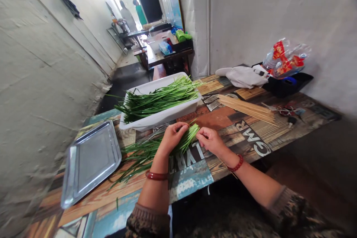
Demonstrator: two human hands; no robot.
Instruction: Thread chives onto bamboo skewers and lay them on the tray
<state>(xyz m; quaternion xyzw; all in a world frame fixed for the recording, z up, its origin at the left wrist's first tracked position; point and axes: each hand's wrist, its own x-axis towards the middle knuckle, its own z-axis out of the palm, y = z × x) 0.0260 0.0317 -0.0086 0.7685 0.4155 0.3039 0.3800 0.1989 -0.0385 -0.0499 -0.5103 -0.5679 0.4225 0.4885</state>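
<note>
White plastic forms the tub [178, 112], which I take as the reference point on the patterned table [192, 187]. Loose greens [164, 97] lie lengthwise inside it, their pale ends to the right. The bunch of greens [147, 153] in work lies on the table, just in front of the tub on its near side, pale ends also to the right.

Left hand [175, 136]: thumb and fingers are closed around the bunch near its pale ends. Right hand [209, 140]: fingertips are pinched together on a thin stick [232, 173], beside those pale ends; the stick's rear part shows below the wrist. From my view I cannot tell whether its tip has entered the bunch.

Left of the tub, a metal tray [93, 167] lies flat at an angle. Right of the tub, a pile of sticks [247, 109] lies fanned out, with scissors [286, 110] beyond it. Farther right and back from the tub, I register a pale cap [242, 77] and a clear bag with red print [285, 59] on a black container [291, 84].
</note>
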